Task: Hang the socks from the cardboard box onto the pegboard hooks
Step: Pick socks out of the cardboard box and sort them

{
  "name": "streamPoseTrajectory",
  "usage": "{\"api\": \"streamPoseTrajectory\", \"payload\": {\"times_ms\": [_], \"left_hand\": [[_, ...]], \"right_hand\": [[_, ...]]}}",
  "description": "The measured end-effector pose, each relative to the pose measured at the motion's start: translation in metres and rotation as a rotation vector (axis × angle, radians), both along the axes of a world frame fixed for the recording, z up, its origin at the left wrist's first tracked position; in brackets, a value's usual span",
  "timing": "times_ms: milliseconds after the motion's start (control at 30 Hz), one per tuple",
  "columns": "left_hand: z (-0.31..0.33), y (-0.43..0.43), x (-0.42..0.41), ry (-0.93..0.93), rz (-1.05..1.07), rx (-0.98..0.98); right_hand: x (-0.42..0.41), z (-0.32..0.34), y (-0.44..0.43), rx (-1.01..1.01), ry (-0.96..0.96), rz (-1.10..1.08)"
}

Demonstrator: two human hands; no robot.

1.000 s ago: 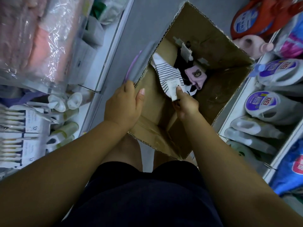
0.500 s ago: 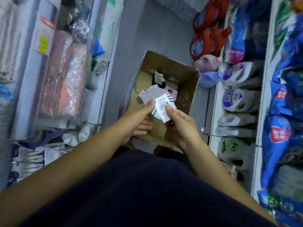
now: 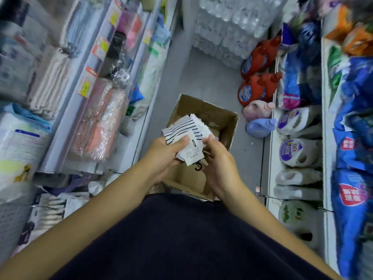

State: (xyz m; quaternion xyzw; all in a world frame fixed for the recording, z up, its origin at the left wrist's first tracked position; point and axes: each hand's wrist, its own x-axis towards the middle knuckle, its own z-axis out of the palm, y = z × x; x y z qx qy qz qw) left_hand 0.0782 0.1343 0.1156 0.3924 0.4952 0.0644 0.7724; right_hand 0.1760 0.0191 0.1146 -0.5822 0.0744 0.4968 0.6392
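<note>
I hold a pair of white socks with black stripes (image 3: 180, 129) over the open cardboard box (image 3: 231, 128) on the aisle floor. A white paper label (image 3: 191, 152) wraps the socks and a small black plastic hook (image 3: 198, 167) sticks out below it. My left hand (image 3: 165, 156) grips the socks from the left, thumb on the label. My right hand (image 3: 219, 160) holds the right side of the pack. A strip of pegboard (image 3: 12, 225) shows at the lower left, with packaged goods hanging on it. The socks hide most of the box's inside.
Shelves of packed towels and cloth (image 3: 101, 126) line the left. Detergent bottles (image 3: 256, 90) and refill bags (image 3: 351, 150) fill the right shelves and floor edge. Shrink-wrapped water bottle packs (image 3: 228, 27) block the far end of the grey aisle floor (image 3: 201, 77).
The striped socks came up out of the box. My left hand left the box flap and joined the right on the socks. The view rose and the box looks farther away.
</note>
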Motion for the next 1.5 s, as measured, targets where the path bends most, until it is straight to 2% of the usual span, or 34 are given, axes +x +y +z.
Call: {"api": "streamPoseTrajectory", "payload": {"times_ms": [167, 333, 433, 533, 700, 767, 833, 933, 1033, 1167, 1267, 1367, 1500], "left_hand": [[0.001, -0.040, 0.000, 0.029, 0.066, 0.030], [0.000, -0.080, -0.012, 0.058, 0.214, 0.052], [0.000, -0.101, -0.031, 0.164, 0.404, 0.103], [0.004, -0.118, -0.056, 0.284, 0.643, 0.176], [0.018, -0.142, -0.098, 0.401, 0.930, 0.341], [0.026, -0.151, -0.118, 0.378, 1.014, 0.391], [0.035, -0.159, -0.139, 0.327, 1.084, 0.343], [0.051, -0.175, -0.178, 0.154, 1.233, 0.244], [0.066, -0.198, -0.222, 0.023, 1.353, 0.254], [0.083, -0.235, -0.285, -0.178, 1.373, 0.309], [0.096, -0.269, -0.336, -0.227, 1.351, 0.384], [0.106, -0.304, -0.383, -0.116, 1.379, 0.461], [0.126, -0.342, -0.439, 0.301, 1.450, 0.664]], "right_hand": [[0.031, 0.004, -0.021, -0.011, -0.070, 0.115], [0.050, -0.006, -0.040, 0.013, -0.243, 0.359], [0.054, -0.013, -0.048, 0.023, -0.356, 0.469], [0.048, -0.013, -0.052, 0.068, -0.350, 0.569], [0.021, 0.010, -0.046, 0.200, -0.318, 0.889], [0.005, 0.025, -0.040, 0.256, -0.321, 0.995], [-0.014, 0.040, -0.034, 0.317, -0.346, 1.083], [-0.052, 0.060, -0.023, 0.404, -0.370, 1.176], [-0.096, 0.073, -0.015, 0.472, -0.325, 1.273], [-0.171, 0.088, -0.022, 0.560, -0.484, 1.346], [-0.234, 0.098, -0.038, 0.638, -0.529, 1.347], [-0.292, 0.109, -0.056, 0.703, -0.587, 1.390], [-0.363, 0.128, -0.083, 0.806, -0.691, 1.398]]}}
